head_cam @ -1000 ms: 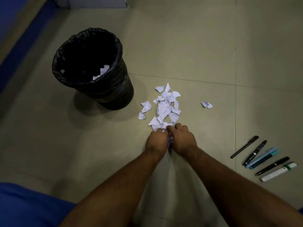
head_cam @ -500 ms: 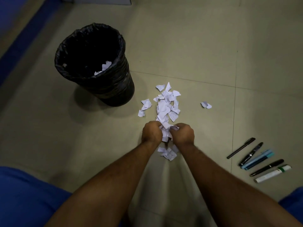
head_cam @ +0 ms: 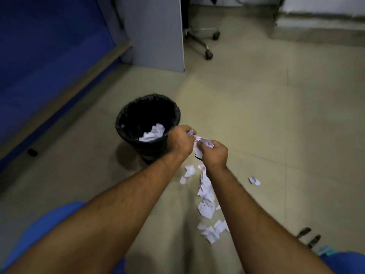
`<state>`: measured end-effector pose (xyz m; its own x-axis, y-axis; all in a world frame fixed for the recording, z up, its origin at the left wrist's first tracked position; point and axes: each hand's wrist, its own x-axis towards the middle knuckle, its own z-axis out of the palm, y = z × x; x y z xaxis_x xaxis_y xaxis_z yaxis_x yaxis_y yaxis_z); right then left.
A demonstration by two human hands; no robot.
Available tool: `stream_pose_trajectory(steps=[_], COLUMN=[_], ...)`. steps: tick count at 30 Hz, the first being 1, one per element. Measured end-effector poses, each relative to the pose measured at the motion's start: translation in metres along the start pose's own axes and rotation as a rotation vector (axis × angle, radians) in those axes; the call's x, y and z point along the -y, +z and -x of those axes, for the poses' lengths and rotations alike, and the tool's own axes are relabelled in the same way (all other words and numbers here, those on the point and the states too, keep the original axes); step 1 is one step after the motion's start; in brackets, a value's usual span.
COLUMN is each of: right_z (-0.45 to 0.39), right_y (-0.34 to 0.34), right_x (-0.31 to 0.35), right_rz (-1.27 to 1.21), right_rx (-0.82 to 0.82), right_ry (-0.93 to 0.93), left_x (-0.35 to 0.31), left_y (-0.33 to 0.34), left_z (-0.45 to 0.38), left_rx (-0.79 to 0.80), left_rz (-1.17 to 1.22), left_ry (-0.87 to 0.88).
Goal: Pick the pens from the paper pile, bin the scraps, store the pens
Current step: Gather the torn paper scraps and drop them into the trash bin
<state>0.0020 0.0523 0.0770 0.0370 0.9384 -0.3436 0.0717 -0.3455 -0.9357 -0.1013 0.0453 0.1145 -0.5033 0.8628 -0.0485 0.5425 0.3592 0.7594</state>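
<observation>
1. Handful of scraps (head_cam: 199, 144) held up between both hands, just right of the bin's rim, not yet over the opening.
2. Left hand (head_cam: 180, 140) & right hand (head_cam: 214, 155): fingers curled tight round that wad, pressed together.
3. Bin (head_cam: 126, 117), black liner, already has some paper at the bottom – so binning is partly done.
4. Floor scraps (head_cam: 206, 196) lie in a trail below the hands, plus one stray bit (head_cam: 254, 180) off to the right; several more handfuls look needed.
5. Pens (head_cam: 310, 237) lie apart on the floor (head_cam: 256, 107) at bottom right, blurred, part cut off. Looks sorted out of the pile; storing not started, no pen holder visible.
</observation>
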Motion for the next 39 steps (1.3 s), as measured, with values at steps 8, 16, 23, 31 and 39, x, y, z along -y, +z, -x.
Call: stream_pose_trajectory(steps=[8,16,23,31,39], right_z=[-0.01,-0.019,-0.021,-0.029,-0.039], right_y=[0.109,0.156,0.152,0.131,0.072], right_x=[0.085,0.088,0.098,0.085,0.048], right_rz=[0.172,0.61,0.677,0.3,0.184], right_rx=[0.111,0.324,0.25,0.169,0.098], right_ry=[-0.256,-0.332,-0.274,-0.168,-0.147], left_x=[0.003,0.065,0.065,0.053,0.019], left_y=[-0.111,-0.135,-0.121,-0.114,-0.08], left_z=[-0.066,-0.09,-0.095,-0.093,-0.07], left_rx=[-0.176,-0.06,-0.055,-0.097,0.002], left_rz=[0.04,0.025,-0.099,-0.296,-0.211], left_ry=[0.03,-0.198,-0.198,-0.089,0.114])
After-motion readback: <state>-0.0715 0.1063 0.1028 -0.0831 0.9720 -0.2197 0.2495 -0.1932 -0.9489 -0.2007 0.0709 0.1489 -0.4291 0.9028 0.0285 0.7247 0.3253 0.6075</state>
